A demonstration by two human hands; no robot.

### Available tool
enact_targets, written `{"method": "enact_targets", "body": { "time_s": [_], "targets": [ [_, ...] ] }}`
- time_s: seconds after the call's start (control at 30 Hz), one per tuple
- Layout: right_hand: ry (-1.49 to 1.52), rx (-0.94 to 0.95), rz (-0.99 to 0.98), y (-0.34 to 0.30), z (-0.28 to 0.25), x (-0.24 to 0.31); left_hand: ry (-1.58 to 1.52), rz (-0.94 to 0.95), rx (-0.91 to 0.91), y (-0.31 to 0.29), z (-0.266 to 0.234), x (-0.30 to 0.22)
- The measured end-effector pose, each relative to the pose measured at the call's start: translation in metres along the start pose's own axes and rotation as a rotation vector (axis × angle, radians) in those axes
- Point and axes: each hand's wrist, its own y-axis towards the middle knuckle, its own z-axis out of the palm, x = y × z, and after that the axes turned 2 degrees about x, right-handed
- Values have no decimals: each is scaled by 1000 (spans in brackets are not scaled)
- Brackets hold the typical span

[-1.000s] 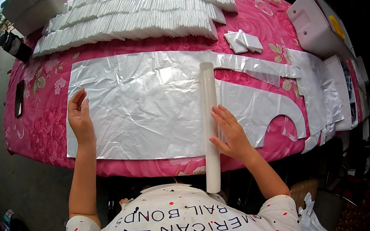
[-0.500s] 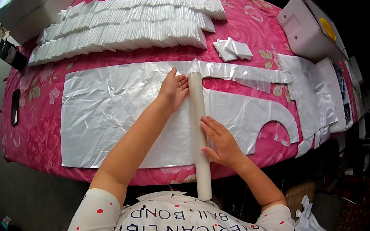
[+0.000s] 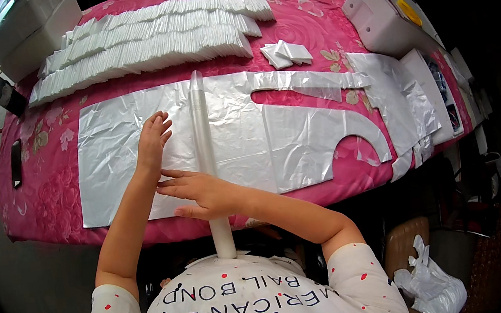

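A thin white plastic apron (image 3: 302,136) lies spread on the table, its curved cut-outs toward the right. A long, pale, translucent tube (image 3: 201,125) rests across it, near end reaching toward my shirt. To the tube's left, my left hand (image 3: 155,139) is raised over the film, fingers loose and apart, holding nothing. My right hand (image 3: 204,193) crosses above the near part of the tube, fingers stretched leftward toward my left wrist. It hides part of the tube, and I cannot tell whether the palm touches it.
Long rows of folded white plastic packets (image 3: 145,46) line the far side of the pink floral tablecloth (image 3: 46,204). Several loose folded packets (image 3: 286,53) lie nearby. A phone (image 3: 17,163) and dark bottle (image 3: 5,95) are at left. Foam boxes (image 3: 387,15) stand at right, beside more film (image 3: 393,98).
The tube has moved left over the apron. My left hand has shifted left, away from the tube's far part, and my right hand has swung left across it.
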Motion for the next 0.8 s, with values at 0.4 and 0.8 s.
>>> {"method": "enact_targets", "body": {
  "time_s": [0.4,0.8],
  "targets": [
    [-530,184,-46,-1,-14,-42,331,30,-153,-155,-145,12],
    [-201,-155,-257,162,94,0,995,282,-96,-202,-112,-15]
  ]
}}
